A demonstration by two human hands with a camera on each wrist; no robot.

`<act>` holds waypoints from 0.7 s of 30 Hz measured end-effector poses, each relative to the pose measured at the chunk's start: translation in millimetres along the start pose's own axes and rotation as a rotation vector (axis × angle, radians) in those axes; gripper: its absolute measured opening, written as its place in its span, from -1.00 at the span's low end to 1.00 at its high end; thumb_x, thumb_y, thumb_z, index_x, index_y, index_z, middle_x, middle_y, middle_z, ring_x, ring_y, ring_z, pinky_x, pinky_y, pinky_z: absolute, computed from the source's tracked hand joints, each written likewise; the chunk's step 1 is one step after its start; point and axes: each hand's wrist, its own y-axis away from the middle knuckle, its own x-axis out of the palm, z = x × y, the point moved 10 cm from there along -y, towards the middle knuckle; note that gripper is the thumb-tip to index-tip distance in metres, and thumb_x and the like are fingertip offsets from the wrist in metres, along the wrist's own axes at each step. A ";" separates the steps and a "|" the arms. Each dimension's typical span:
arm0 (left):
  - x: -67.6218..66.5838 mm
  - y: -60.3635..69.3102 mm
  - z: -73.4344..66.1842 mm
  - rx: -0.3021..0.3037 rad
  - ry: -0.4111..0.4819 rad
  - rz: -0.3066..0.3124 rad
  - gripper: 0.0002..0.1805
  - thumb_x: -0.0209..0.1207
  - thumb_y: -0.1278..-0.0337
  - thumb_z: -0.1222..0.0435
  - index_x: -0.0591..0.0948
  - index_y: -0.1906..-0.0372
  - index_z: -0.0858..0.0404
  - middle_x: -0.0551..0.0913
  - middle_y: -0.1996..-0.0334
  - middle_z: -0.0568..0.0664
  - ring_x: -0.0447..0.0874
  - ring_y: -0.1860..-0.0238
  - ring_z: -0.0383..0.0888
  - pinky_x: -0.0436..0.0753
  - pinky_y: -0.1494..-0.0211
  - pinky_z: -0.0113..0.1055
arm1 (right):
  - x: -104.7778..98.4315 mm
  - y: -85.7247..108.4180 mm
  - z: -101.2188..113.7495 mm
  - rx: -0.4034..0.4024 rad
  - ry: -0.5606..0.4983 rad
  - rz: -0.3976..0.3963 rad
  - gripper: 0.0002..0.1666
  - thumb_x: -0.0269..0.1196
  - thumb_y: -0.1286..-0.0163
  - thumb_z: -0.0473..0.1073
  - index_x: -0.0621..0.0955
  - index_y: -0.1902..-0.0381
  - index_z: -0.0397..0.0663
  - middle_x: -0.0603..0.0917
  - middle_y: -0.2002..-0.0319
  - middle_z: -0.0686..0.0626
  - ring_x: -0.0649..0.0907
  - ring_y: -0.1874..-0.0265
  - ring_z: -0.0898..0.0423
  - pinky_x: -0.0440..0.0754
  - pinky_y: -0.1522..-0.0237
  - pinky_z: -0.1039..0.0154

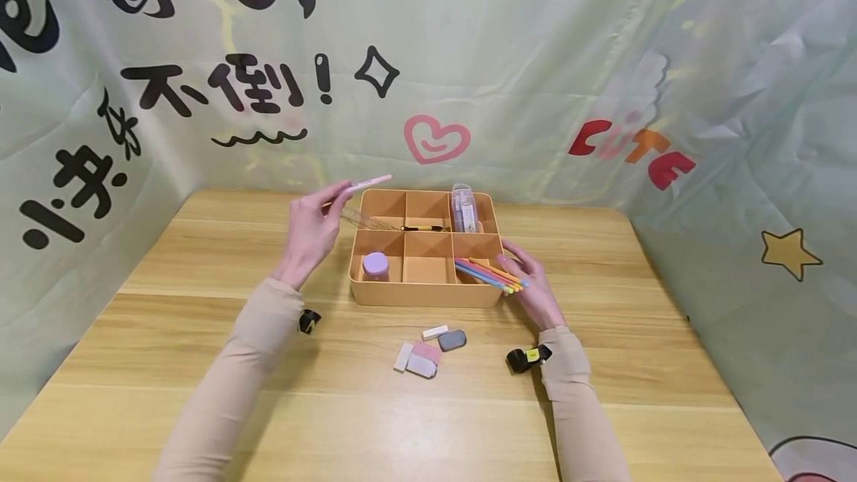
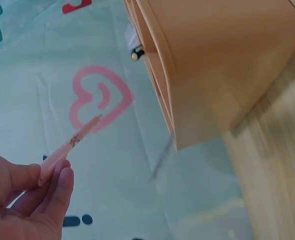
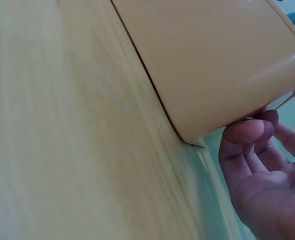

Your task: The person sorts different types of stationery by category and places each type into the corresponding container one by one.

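My left hand [image 1: 315, 223] pinches a slim pink pen [image 1: 370, 182] between thumb and fingers, above the back left corner of a tan desk organizer [image 1: 428, 294]. In the left wrist view the pen [image 2: 70, 150] points up and right, apart from the organizer [image 2: 207, 65]. My right hand [image 1: 532, 285] rests at the organizer's right side; in the right wrist view its bent fingertips [image 3: 245, 131] touch the outer wall. Several coloured pencils [image 1: 492, 274] lean out of the front right compartment. A purple-lidded jar [image 1: 376, 266] stands in the front left one.
A clear, ruler-like strip [image 1: 364, 220] sticks out at the organizer's back left. A black pen [image 1: 422, 228] lies in the back row, and a clear-and-lilac item [image 1: 465, 208] stands at back right. Several erasers [image 1: 422, 365] lie in front on the wooden table [image 1: 375, 430].
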 end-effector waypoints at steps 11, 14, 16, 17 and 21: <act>42.7 -2.7 -7.6 0.016 -0.053 0.162 -0.68 0.15 -0.41 0.36 0.65 -0.14 0.43 0.74 0.37 0.27 0.24 0.65 -0.22 0.19 0.64 -0.50 | -0.2 0.7 0.9 -0.006 -0.007 0.004 -0.29 0.10 -0.58 -0.05 0.21 -0.56 -0.12 0.71 0.09 0.06 0.62 0.47 0.33 0.55 0.52 0.47; 52.3 -2.6 -6.6 0.001 -0.058 0.198 -0.67 0.15 -0.41 0.35 0.65 -0.15 0.42 0.73 0.38 0.26 0.19 0.68 -0.22 0.16 0.65 -0.48 | 0.1 1.2 0.9 -0.004 -0.005 0.003 -0.29 0.10 -0.58 -0.05 0.21 -0.56 -0.11 0.70 0.10 0.07 0.62 0.47 0.33 0.55 0.51 0.47; 59.0 -2.8 -4.3 -0.021 -0.062 0.226 -0.66 0.15 -0.42 0.35 0.64 -0.17 0.42 0.71 0.39 0.25 0.17 0.70 -0.23 0.15 0.67 -0.48 | 0.3 1.3 0.9 -0.002 -0.001 0.003 -0.29 0.10 -0.58 -0.04 0.21 -0.57 -0.10 0.69 0.09 0.06 0.62 0.46 0.33 0.55 0.51 0.47; 62.2 -2.8 -3.5 -0.031 -0.069 0.242 -0.66 0.15 -0.42 0.35 0.64 -0.18 0.41 0.70 0.41 0.24 0.15 0.71 -0.23 0.15 0.67 -0.48 | 0.2 1.3 0.8 -0.001 0.000 0.002 -0.29 0.10 -0.58 -0.04 0.21 -0.57 -0.10 0.69 0.07 0.04 0.62 0.46 0.33 0.55 0.51 0.47; 73.2 -4.6 -1.5 -0.041 -0.121 0.284 -0.65 0.13 -0.44 0.33 0.64 -0.20 0.36 0.70 0.43 0.19 0.16 0.71 -0.23 0.16 0.63 -0.47 | -0.2 1.2 -0.4 0.005 0.006 0.004 -0.29 0.09 -0.58 -0.03 0.20 -0.57 -0.08 0.67 0.03 -0.01 0.62 0.45 0.33 0.55 0.50 0.47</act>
